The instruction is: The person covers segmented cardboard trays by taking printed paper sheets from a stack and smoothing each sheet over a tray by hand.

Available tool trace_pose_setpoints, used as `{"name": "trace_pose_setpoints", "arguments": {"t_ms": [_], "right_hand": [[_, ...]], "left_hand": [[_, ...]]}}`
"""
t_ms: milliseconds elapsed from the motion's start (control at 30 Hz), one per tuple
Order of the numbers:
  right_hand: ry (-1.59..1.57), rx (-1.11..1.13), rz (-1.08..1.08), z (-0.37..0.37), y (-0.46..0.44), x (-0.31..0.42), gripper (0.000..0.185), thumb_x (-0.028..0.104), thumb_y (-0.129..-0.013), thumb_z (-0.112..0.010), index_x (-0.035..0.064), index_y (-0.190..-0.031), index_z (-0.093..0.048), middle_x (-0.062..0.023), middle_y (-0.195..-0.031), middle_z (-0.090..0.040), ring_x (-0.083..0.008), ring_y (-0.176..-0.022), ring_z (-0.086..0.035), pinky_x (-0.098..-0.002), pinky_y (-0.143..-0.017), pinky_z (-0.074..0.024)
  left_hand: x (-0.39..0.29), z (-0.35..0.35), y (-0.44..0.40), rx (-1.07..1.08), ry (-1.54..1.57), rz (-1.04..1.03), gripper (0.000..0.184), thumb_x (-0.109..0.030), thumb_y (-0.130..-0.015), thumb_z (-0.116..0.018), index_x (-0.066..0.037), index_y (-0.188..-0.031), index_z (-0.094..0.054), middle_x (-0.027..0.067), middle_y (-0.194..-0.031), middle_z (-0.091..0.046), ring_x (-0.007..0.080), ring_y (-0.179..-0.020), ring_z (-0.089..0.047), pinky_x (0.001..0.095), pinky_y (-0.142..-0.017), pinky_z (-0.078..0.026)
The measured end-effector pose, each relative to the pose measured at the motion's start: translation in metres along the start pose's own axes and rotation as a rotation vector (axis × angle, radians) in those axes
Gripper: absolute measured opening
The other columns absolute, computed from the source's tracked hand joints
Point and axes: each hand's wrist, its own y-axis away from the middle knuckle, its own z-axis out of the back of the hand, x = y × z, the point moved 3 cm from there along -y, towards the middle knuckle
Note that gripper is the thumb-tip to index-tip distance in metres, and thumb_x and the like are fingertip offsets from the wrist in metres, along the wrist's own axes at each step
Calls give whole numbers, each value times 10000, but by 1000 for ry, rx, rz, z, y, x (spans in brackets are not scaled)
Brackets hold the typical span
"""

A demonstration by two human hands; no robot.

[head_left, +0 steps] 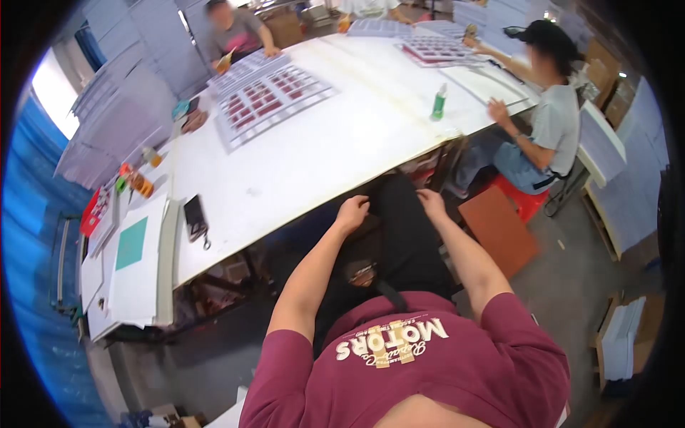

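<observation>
My left hand (352, 213) is at the near side of the table, its fingers curled in against the black trousers (399, 221). On the other side of the same trouser leg, my right hand (432, 205) has its fingertips bent onto the cloth. Both hands appear to pinch the fabric, though the fingertips are small in view. In front of them is the edge of a large white table (307, 153). A black phone (195, 217) with a strap lies on it to the left.
Printed sheets with dark red panels (267, 100) lie on the far table. A green bottle (438, 102) stands at the right. One person (549, 107) sits at the right, another (239, 32) at the far left. A brown board (499, 232) is beside my right arm.
</observation>
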Motion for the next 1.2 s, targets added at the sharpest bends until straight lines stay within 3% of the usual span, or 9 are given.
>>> {"name": "trace_pose_setpoints", "arguments": {"t_ms": [167,400,500,600,633,933,1067,1100,1200], "right_hand": [[-12,44,-18,2,-20,16,221,136,-844,-683,91,-1057,-723,-160,-977,-710,-308,-943,-691,-367,-805,-526],[111,109,-63,-10,-38,41,176,158,-851,-669,56,-982,-726,-165,-903,-717,-306,-880,-698,-395,-770,-531],[-145,4,-264,-38,-48,-3,201,157,-865,-653,8,-985,-713,-147,-928,-726,-272,-875,-692,-371,-789,-521],[-949,219,-498,-56,-48,-37,215,150,-904,-607,-11,-1009,-704,-100,-955,-724,-237,-876,-672,-352,-808,-507],[-1001,391,-431,-38,-33,6,219,180,-952,-565,19,-1054,-673,-46,-990,-693,-197,-923,-636,-331,-856,-478],[-786,675,-371,4,23,23,91,238,-995,-557,169,-948,-591,64,-918,-579,-54,-886,-522,-238,-784,-380],[-452,641,-94,-2,16,32,102,170,-938,-645,82,-978,-614,26,-884,-602,-79,-851,-559,-253,-779,-447],[-424,632,-118,-5,16,27,143,116,-901,-680,38,-1001,-614,8,-876,-610,-87,-828,-569,-257,-765,-473],[-403,638,-94,-14,17,8,100,106,-901,-675,40,-946,-616,19,-846,-590,-77,-813,-550,-245,-744,-461]], "left_hand": [[-6,-22,-28,-191,-243,0,389,-215,-912,-601,47,-1200,-616,265,-1167,-636,408,-1144,-582,444,-989,-460],[0,-25,-41,-269,-261,212,294,-128,-862,-571,26,-1088,-679,268,-1092,-658,417,-1027,-630,471,-898,-501],[9,-24,-37,-328,-127,331,313,-110,-845,-573,26,-1108,-675,262,-1074,-670,390,-1001,-653,439,-866,-509],[42,-37,-35,-480,502,568,333,-73,-866,-554,4,-1171,-663,207,-1131,-675,322,-1047,-648,381,-895,-492],[29,-28,-18,-468,585,476,373,-30,-881,-556,-22,-1246,-632,141,-1237,-643,267,-1128,-603,352,-935,-455],[66,-17,7,336,394,43,113,-28,-910,-570,-53,-1011,-615,-22,-898,-560,79,-871,-482,255,-816,-420],[54,-30,14,123,-122,-296,173,-65,-826,-622,-20,-991,-600,113,-954,-648,269,-940,-607,361,-852,-476],[34,-23,24,70,-132,-204,197,-85,-806,-631,-16,-989,-604,194,-1016,-650,380,-1021,-608,431,-869,-488],[54,-29,25,-12,-247,-142,197,-93,-817,-636,-30,-1003,-614,198,-1037,-653,383,-1033,-613,450,-860,-498]]}}
